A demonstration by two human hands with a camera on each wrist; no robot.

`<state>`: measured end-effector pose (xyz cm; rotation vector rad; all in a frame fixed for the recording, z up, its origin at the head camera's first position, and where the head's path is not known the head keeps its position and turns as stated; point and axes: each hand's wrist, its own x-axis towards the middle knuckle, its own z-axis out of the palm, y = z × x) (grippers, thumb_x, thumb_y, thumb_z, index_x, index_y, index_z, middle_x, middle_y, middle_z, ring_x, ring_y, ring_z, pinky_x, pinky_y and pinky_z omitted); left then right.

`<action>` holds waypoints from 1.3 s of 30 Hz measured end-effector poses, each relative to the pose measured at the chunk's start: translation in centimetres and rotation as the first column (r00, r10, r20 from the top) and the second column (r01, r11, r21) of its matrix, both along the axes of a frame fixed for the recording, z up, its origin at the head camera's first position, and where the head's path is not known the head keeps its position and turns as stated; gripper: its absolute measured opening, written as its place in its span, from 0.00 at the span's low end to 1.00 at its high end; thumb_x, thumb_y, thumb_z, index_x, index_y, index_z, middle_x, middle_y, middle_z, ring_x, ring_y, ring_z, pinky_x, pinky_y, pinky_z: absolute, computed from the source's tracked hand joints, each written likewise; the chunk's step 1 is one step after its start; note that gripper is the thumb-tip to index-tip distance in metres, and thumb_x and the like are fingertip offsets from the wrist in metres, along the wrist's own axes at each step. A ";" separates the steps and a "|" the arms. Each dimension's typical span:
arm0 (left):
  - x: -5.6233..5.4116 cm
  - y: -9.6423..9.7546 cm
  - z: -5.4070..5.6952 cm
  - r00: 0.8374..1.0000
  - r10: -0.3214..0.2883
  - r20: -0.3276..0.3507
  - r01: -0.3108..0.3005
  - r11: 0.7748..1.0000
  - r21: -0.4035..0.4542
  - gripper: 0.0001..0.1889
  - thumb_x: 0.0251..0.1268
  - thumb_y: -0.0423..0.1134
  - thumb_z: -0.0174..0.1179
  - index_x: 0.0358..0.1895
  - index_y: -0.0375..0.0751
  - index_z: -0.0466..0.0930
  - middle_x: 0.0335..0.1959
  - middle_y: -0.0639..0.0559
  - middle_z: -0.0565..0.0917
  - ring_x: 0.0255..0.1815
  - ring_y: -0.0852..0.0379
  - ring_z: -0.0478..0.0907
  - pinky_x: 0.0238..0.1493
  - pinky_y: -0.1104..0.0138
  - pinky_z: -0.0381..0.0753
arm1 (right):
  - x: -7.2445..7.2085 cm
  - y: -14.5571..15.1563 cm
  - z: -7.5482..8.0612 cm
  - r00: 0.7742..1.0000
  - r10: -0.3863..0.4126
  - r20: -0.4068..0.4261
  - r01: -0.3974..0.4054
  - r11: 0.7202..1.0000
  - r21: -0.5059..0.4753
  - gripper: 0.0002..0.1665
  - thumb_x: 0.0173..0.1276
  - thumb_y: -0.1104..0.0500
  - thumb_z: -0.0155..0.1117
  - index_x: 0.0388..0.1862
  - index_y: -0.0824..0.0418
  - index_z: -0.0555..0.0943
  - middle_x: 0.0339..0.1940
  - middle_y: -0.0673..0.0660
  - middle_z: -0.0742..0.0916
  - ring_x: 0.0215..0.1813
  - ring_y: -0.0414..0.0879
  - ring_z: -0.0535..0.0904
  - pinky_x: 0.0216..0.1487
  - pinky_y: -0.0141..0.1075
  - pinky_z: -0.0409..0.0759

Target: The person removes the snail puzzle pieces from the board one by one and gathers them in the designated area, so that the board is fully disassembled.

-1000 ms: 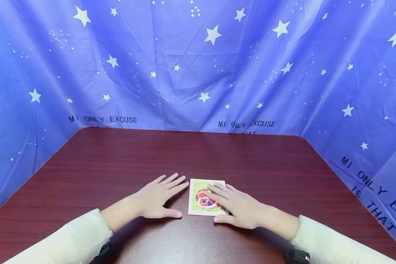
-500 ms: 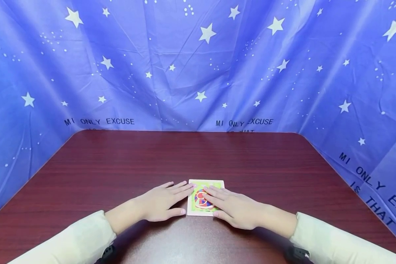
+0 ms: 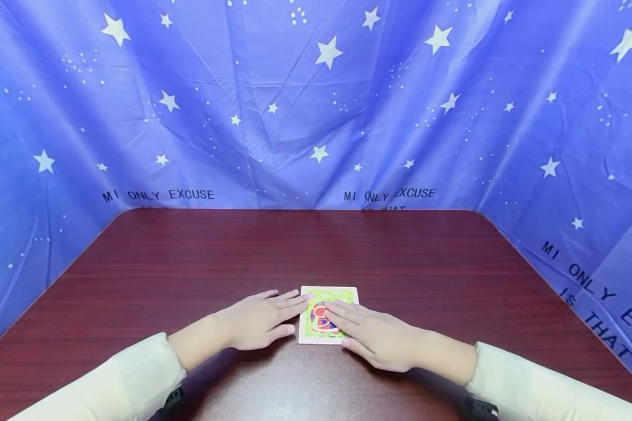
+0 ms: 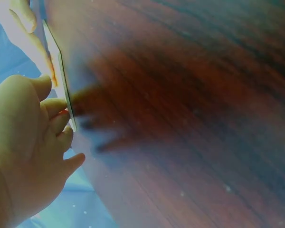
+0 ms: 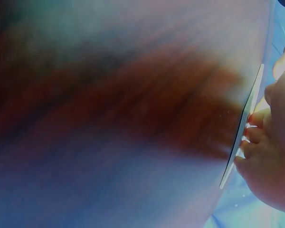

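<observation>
A small square picture card (image 3: 330, 293) with a green border and a red, blue and white design lies flat on the dark red wooden table (image 3: 305, 245). My left hand (image 3: 287, 313) rests flat on the table, its straight fingertips touching the card's left edge. My right hand (image 3: 337, 324) lies flat on top of the card and covers its right half. In the left wrist view the left hand (image 4: 28, 142) meets the card's thin edge (image 4: 61, 80). The right wrist view shows the right hand (image 5: 270, 156) on the card's edge (image 5: 244, 128).
A blue cloth with white stars and printed text (image 3: 316, 105) hangs round the table's back and both sides. Both arms wear pale long sleeves (image 3: 126, 380). The tabletop stretches wide beyond the card.
My left hand has slid right until its fingertips reached the card's left edge. My right hand has shifted slightly left over the card. The card has stayed in place.
</observation>
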<state>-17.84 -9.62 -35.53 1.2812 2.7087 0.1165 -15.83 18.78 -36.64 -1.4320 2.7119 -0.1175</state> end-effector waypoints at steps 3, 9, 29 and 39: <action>0.0 0.1 0.2 1.000 0.002 0.005 -0.002 1.000 0.001 0.28 0.76 0.52 0.41 0.74 0.48 0.58 0.76 0.57 0.61 0.77 0.53 0.57 0.75 0.48 0.60 | 0.0 0.0 0.2 1.000 -0.009 0.004 0.009 1.000 0.010 0.32 0.79 0.47 0.38 0.76 0.60 0.57 0.78 0.54 0.62 0.79 0.49 0.56 0.76 0.45 0.61; 0.1 0.1 0.3 1.000 0.011 0.010 -0.011 1.000 -0.002 0.28 0.75 0.52 0.42 0.74 0.48 0.59 0.76 0.57 0.62 0.77 0.53 0.58 0.75 0.48 0.60 | 0.3 -0.5 0.6 0.999 -0.036 0.007 0.036 0.999 0.009 0.31 0.78 0.46 0.40 0.75 0.57 0.59 0.77 0.53 0.64 0.78 0.49 0.59 0.75 0.46 0.63; -0.4 1.8 1.1 0.993 0.099 -0.064 -0.100 0.995 -0.018 0.24 0.73 0.44 0.48 0.70 0.45 0.66 0.72 0.50 0.69 0.75 0.50 0.62 0.72 0.48 0.64 | 0.7 -1.2 1.7 0.996 -0.063 0.066 0.058 0.995 0.083 0.32 0.79 0.49 0.40 0.76 0.60 0.55 0.80 0.57 0.57 0.80 0.51 0.53 0.77 0.49 0.59; -1.6 3.5 -0.1 0.971 0.219 -0.093 -0.206 0.969 0.136 0.22 0.62 0.45 0.62 0.57 0.39 0.78 0.62 0.41 0.78 0.67 0.44 0.72 0.65 0.49 0.73 | 0.8 -1.4 1.5 0.994 -0.065 0.086 0.056 0.993 0.106 0.33 0.78 0.51 0.42 0.77 0.61 0.54 0.80 0.57 0.57 0.80 0.50 0.52 0.78 0.47 0.58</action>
